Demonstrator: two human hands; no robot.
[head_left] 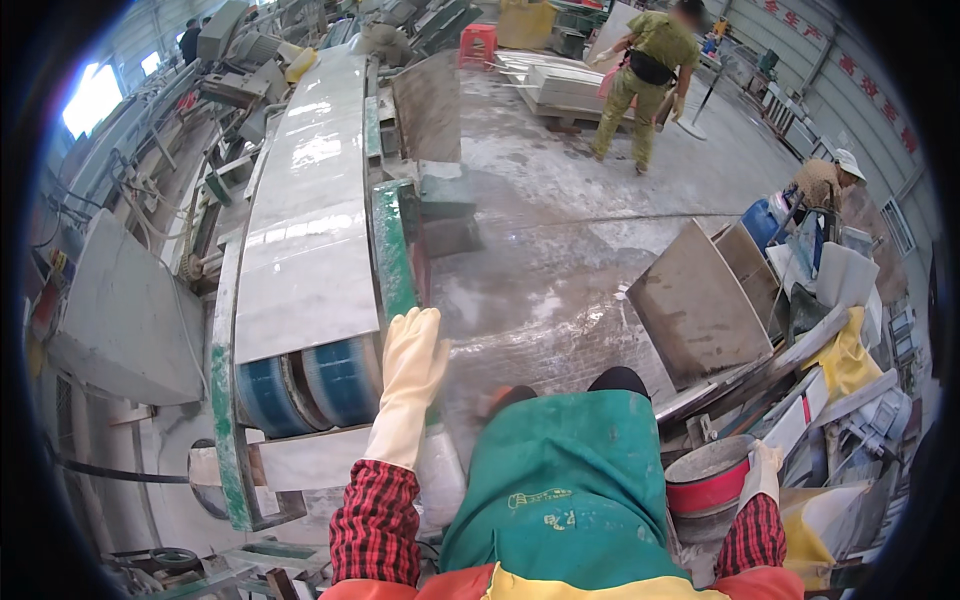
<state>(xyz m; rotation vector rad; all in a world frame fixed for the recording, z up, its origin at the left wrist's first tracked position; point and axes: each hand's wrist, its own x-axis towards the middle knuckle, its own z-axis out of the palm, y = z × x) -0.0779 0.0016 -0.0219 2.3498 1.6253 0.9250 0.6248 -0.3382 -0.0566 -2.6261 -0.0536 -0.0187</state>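
Observation:
My left hand (pixel 411 365), in a pale rubber glove, has its fingers stretched out beside the green side rail (pixel 393 250) of a conveyor. It is next to the near right corner of a glossy white stone slab (pixel 305 240), apparently grasping nothing. Blue rollers (pixel 335 380) show beyond the slab's near edge. My right hand (pixel 763 472), gloved alike, is at the right side of a bucket (pixel 708 492) with a red band. A white strip with a red edge (pixel 798 412) ends close to those fingers. Whether the right hand grips the rim, the strip or nothing is unclear.
Brown boards (pixel 700 305) lean on the right, near a blue container (pixel 765 222) and a yellow cloth (pixel 845 355). One person (pixel 640 85) stands by stacked slabs (pixel 570 85); another person (pixel 825 180) bends at far right. Machinery (pixel 130 310) lines the left. The floor looks wet.

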